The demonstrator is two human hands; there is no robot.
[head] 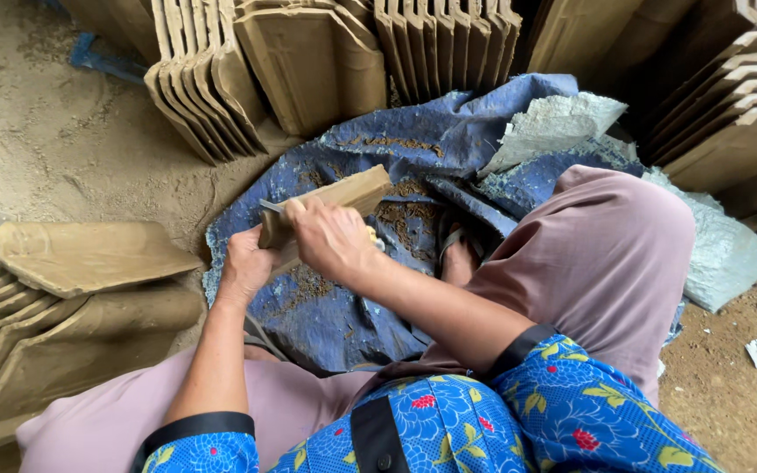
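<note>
- Seated low on the ground, a person in a blue flowered top and mauve trousers worked on an unfired clay roof tile (326,210) held over a blue tarpaulin (449,140).
- The left hand (245,267) was closed around the tile's near end, propping it at a slant above the lap.
- The right hand (330,236) was clenched over the tile's upper edge, gripping what looked like a thin metal blade (271,207), its tip poking out to the left.
- Clay trimmings (400,219) lay scattered on the tarpaulin just under the tile.
- More tiles stood on edge in rows at the top (308,61), at the right (729,123), and leaned in a stack at the left (63,307).
- Judged from the grip, the soft tile could have bent or cracked if squeezed too hard at one end, and a slip of the blade could have gouged the edge or nicked the left hand close beside it.
- Hidden: the blade's handle, buried in the right fist, and the tile's lower face.
- A small yellow object behind the right wrist was too covered to identify; a sandalled foot (459,254) showed only in part between the knee and the tarpaulin.
</note>
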